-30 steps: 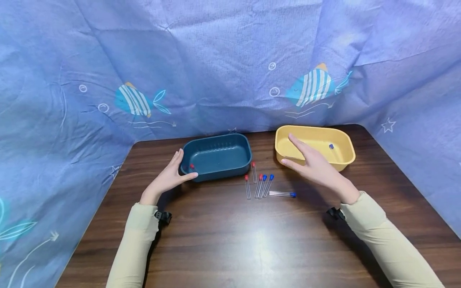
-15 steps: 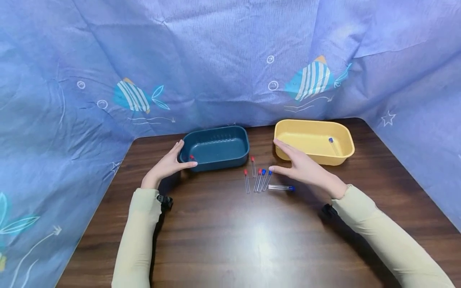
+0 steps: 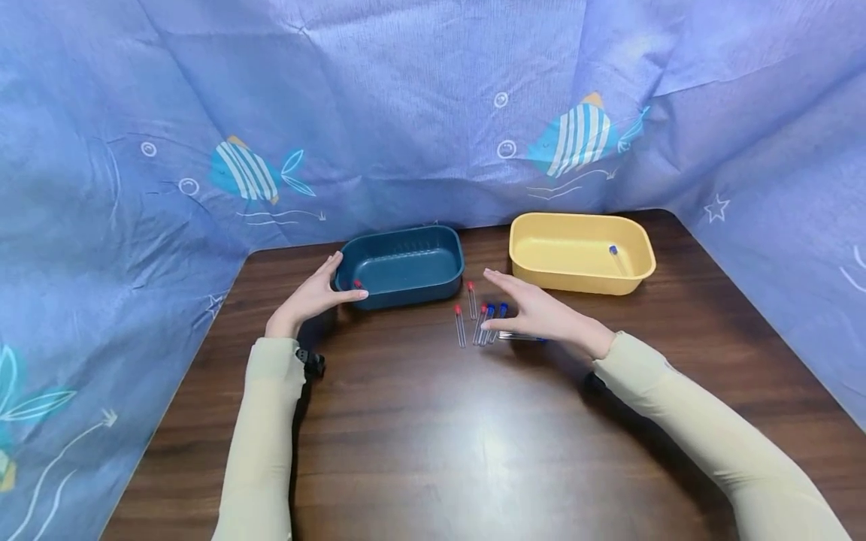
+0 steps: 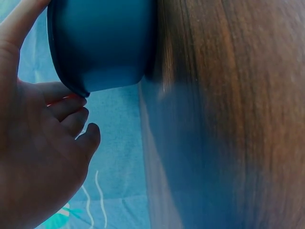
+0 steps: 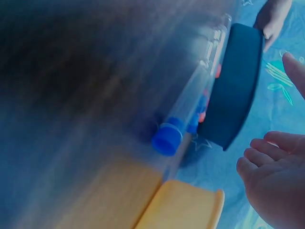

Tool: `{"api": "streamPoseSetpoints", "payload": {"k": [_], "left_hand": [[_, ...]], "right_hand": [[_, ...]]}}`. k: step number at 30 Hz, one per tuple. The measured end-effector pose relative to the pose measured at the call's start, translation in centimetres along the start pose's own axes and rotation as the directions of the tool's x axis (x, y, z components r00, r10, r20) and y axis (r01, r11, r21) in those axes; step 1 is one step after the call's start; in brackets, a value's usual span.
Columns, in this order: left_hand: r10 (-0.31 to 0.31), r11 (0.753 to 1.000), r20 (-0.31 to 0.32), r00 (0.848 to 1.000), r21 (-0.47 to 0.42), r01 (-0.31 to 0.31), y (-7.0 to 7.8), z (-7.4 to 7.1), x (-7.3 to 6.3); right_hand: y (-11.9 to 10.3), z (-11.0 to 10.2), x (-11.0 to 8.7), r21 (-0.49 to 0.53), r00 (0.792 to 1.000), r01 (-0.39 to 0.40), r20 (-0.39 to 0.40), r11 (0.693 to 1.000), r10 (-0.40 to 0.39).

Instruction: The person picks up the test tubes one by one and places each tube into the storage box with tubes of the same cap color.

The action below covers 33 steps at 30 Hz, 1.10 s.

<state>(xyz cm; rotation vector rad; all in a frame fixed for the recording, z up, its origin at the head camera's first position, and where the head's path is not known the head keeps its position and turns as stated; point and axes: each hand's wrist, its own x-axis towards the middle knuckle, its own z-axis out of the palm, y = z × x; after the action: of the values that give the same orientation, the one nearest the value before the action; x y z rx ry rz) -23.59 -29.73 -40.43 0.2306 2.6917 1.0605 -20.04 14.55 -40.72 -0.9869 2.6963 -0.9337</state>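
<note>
My left hand (image 3: 311, 298) rests at the left end of a dark teal basin (image 3: 413, 297), its thumb over the front rim and its fingers at the left side. A red-capped tube (image 3: 358, 284) lies inside that basin, partly hidden by its wall. Above a small group of clear test tubes hovers my right hand (image 3: 541, 312), fingers and thumb spread, holding nothing. Among them are red-capped tubes (image 3: 460, 325) and blue-capped tubes (image 3: 502, 310). One blue-capped tube (image 3: 517, 336) lies crosswise, partly covered by the right hand; it appears large in the right wrist view (image 5: 167, 137).
A yellow basin (image 3: 575, 280) stands at the back right with a blue-capped tube (image 3: 614, 252) inside. The brown wooden table (image 3: 406, 421) ends at a blue fish-print cloth (image 3: 406, 113) behind and at both sides.
My right hand has moved left and away from the yellow basin to above the tubes. The left hand stays at the teal basin. The head view has tilted slightly downward.
</note>
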Motion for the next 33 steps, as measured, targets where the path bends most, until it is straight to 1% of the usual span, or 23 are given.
{"api": "streamPoseSetpoints", "payload": {"k": [3, 9, 17, 20, 24, 33], "left_hand": [[-0.007, 1.000, -0.002, 1.000, -0.011, 0.007, 0.1, 0.1, 0.0], [-0.016, 1.000, 0.011, 1.000, -0.003, 0.016, 0.3, 0.0, 0.0], [0.000, 1.000, 0.012, 1.000, -0.030, 0.001, 0.3, 0.0, -0.2], [0.002, 0.999, 0.007, 1.000, -0.033, -0.002, 0.3, 0.1, -0.3], [0.002, 0.999, 0.008, 1.000, -0.041, -0.002, 0.2, 0.3, -0.4], [0.009, 0.999, 0.000, 1.000, -0.043, -0.009, 0.4, 0.1, -0.5]], "right_hand": [[0.0, 0.6, 0.3, 0.002, 1.000, 0.012, 0.021, 1.000, -0.012], [-0.1, 1.3, 1.0, 0.024, 0.997, 0.041, 0.060, 0.999, -0.042], [-0.4, 2.4, 1.7, -0.007, 0.991, 0.088, 0.103, 0.996, -0.087], [-0.8, 2.8, 1.9, -0.022, 0.988, 0.085, 0.134, 0.996, -0.082], [-1.1, 3.2, 2.0, -0.067, 0.983, 0.071, 0.174, 0.995, -0.059], [-1.5, 3.6, 2.8, -0.117, 0.976, 0.073, 0.214, 0.990, -0.047]]}}
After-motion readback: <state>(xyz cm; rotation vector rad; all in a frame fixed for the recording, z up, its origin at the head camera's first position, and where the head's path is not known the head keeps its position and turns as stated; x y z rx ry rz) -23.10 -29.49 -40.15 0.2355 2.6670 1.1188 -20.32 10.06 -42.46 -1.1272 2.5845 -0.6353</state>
